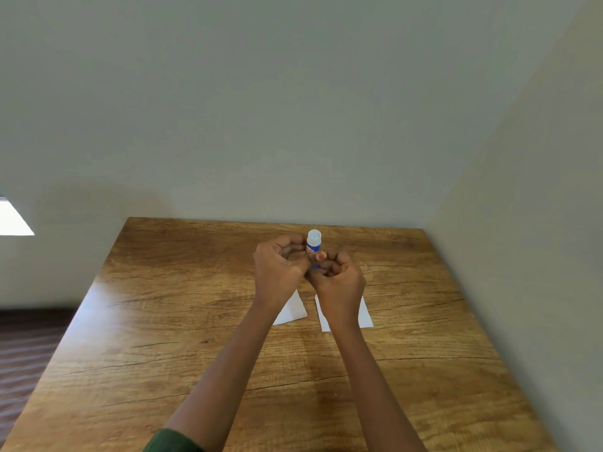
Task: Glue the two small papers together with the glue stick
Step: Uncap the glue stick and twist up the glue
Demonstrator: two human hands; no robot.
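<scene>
Holding the glue stick [314, 244] upright above the desk [195, 321], the right hand [337, 278] and left hand [279, 269] both curl closed around its lower part. Two white papers [292, 309] [365, 316] lie flat just beneath the wrists, slightly apart.

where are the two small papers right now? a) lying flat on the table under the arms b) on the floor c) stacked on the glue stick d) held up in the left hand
a: both papers lie side by side on the table, while both hands hold the glue stick.
</scene>
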